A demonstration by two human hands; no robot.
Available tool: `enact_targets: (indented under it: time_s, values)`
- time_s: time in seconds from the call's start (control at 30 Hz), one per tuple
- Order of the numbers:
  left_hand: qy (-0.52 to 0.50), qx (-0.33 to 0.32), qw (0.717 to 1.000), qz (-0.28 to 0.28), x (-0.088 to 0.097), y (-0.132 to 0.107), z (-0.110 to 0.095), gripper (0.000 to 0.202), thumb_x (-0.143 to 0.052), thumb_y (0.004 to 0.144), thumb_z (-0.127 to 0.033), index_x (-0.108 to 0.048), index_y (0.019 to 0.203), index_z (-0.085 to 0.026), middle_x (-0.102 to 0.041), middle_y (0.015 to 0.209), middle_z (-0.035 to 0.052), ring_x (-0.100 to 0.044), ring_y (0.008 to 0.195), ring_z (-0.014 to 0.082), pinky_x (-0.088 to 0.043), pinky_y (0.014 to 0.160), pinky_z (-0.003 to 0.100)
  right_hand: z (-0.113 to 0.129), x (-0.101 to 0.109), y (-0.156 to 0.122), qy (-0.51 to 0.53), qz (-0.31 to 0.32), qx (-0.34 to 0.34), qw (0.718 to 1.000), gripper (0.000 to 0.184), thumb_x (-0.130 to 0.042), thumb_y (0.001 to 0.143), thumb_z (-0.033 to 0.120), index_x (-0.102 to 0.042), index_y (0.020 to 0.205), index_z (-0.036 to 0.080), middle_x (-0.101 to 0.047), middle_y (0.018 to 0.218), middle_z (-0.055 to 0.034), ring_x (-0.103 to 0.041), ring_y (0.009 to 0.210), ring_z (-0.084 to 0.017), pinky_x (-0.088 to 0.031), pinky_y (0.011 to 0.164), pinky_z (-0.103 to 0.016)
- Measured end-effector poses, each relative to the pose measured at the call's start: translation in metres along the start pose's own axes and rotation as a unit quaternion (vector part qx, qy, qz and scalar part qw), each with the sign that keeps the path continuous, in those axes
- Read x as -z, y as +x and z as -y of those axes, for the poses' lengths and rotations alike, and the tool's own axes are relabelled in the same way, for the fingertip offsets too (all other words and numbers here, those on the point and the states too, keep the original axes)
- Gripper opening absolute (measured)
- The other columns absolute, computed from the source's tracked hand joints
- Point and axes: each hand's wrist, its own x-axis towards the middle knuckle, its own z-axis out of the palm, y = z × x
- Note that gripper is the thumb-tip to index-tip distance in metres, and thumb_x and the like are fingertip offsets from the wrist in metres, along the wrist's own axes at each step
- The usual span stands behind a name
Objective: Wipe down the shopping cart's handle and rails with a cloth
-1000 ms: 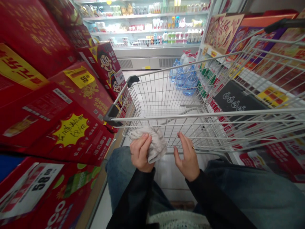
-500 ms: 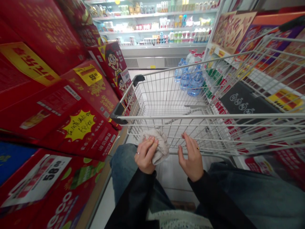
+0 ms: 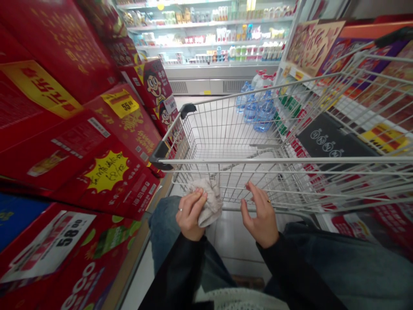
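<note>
A metal wire shopping cart stands side-on right in front of me. My left hand grips a crumpled light-grey cloth, pressing it against the lower wires of the cart's side near its left end. To the right, my right hand is held at the same wire side with thumb and fingers apart and slightly curled. Its fingertips are at the wires; whether they touch them I cannot tell. Nothing shows in that hand.
Red gift boxes with price signs are stacked close on the left. Large blue water bottles stand on the floor behind the cart. A lit refrigerated shelf spans the back, and a dark grey box is on the right.
My left hand has slid a little to the left with the cloth along the wires. The right hand has barely moved.
</note>
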Motion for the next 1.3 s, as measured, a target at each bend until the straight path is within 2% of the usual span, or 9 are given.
enact_targets:
  time_s: [0.2, 0.4, 0.53, 0.63, 0.77, 0.87, 1.03, 1.23, 1.3]
  values:
    - [0.020, -0.001, 0.999, -0.038, 0.012, 0.019, 0.003, 0.042, -0.081, 0.083, -0.012, -0.074, 0.123, -0.024, -0.076, 0.124, 0.0089, -0.072, 0.116, 0.0248, -0.059, 0.104, 0.042, 0.001, 0.004, 0.007, -0.009, -0.003, -0.004, 1.000, 0.053, -0.059, 0.098, 0.013, -0.050, 0.150, 0.019, -0.075, 0.121, -0.0147, -0.072, 0.107, -0.028, -0.065, 0.087, -0.046]
    - [0.011, -0.004, 0.999, 0.045, 0.019, 0.007, 0.012, 0.035, -0.079, 0.087, -0.022, -0.072, 0.122, -0.022, -0.077, 0.121, 0.0104, -0.073, 0.113, 0.0244, -0.059, 0.101, 0.040, 0.001, 0.003, 0.013, 0.001, -0.014, -0.023, 1.000, 0.037, -0.060, 0.099, 0.015, -0.058, 0.135, 0.022, -0.076, 0.109, -0.0086, -0.072, 0.095, -0.024, -0.063, 0.087, -0.042]
    - [0.026, 0.014, 0.999, -0.015, 0.029, 0.021, 0.021, 0.043, -0.084, 0.082, -0.028, -0.070, 0.122, -0.021, -0.075, 0.125, 0.0117, -0.073, 0.115, 0.0272, -0.059, 0.101, 0.044, 0.001, 0.003, 0.013, -0.005, -0.016, -0.026, 1.000, 0.035, -0.059, 0.099, 0.015, -0.058, 0.134, 0.022, -0.076, 0.107, -0.0080, -0.071, 0.090, -0.022, -0.062, 0.085, -0.040]
    - [0.035, 0.032, 0.998, -0.049, 0.029, 0.023, 0.024, 0.041, -0.084, 0.080, -0.026, -0.071, 0.119, -0.020, -0.075, 0.125, 0.0119, -0.072, 0.115, 0.0277, -0.058, 0.102, 0.046, 0.002, 0.004, 0.013, -0.009, -0.015, -0.027, 0.999, 0.035, -0.059, 0.099, 0.016, -0.058, 0.134, 0.021, -0.076, 0.109, -0.0085, -0.070, 0.088, -0.022, -0.062, 0.085, -0.040]
    - [0.038, 0.046, 0.998, 0.007, 0.026, 0.003, 0.027, 0.038, -0.083, 0.082, -0.029, -0.070, 0.117, -0.021, -0.076, 0.122, 0.0114, -0.073, 0.112, 0.0263, -0.059, 0.098, 0.043, 0.003, 0.007, 0.013, -0.006, -0.006, -0.024, 1.000, 0.036, -0.061, 0.098, 0.016, -0.058, 0.134, 0.020, -0.076, 0.109, -0.0083, -0.070, 0.086, -0.022, -0.062, 0.084, -0.040]
    - [0.034, 0.041, 0.998, 0.031, 0.031, 0.002, 0.030, 0.040, -0.083, 0.082, -0.031, -0.070, 0.118, -0.022, -0.076, 0.122, 0.0113, -0.073, 0.111, 0.0268, -0.060, 0.097, 0.044, 0.003, 0.008, 0.013, 0.000, -0.005, -0.022, 1.000, 0.036, -0.061, 0.098, 0.016, -0.058, 0.134, 0.020, -0.076, 0.108, -0.0078, -0.070, 0.085, -0.021, -0.061, 0.083, -0.039]
    - [0.057, 0.093, 0.993, -0.049, 0.039, 0.025, 0.030, 0.040, -0.085, 0.078, -0.028, -0.071, 0.115, -0.021, -0.074, 0.123, 0.0125, -0.071, 0.114, 0.0288, -0.059, 0.101, 0.048, 0.002, 0.006, 0.012, 0.000, -0.009, -0.027, 1.000, 0.037, -0.060, 0.098, 0.016, -0.058, 0.134, 0.021, -0.075, 0.107, -0.0073, -0.069, 0.085, -0.021, -0.061, 0.082, -0.038]
    - [0.045, 0.080, 0.995, 0.031, 0.038, 0.006, 0.039, 0.039, -0.082, 0.077, -0.031, -0.071, 0.113, -0.022, -0.075, 0.119, 0.0114, -0.074, 0.105, 0.0281, -0.062, 0.090, 0.046, 0.003, 0.004, 0.014, 0.006, -0.013, -0.030, 0.999, 0.035, -0.062, 0.096, 0.016, -0.058, 0.131, 0.021, -0.075, 0.105, -0.0067, -0.068, 0.083, -0.021, -0.060, 0.078, -0.038]
    - [0.044, 0.077, 0.995, 0.036, 0.041, 0.006, 0.042, 0.040, -0.082, 0.076, -0.030, -0.071, 0.114, -0.022, -0.075, 0.120, 0.0113, -0.074, 0.107, 0.0289, -0.062, 0.090, 0.047, 0.003, 0.004, 0.014, 0.006, -0.014, -0.030, 0.999, 0.036, -0.062, 0.096, 0.015, -0.058, 0.131, 0.022, -0.075, 0.105, -0.0066, -0.068, 0.081, -0.021, -0.060, 0.079, -0.038]
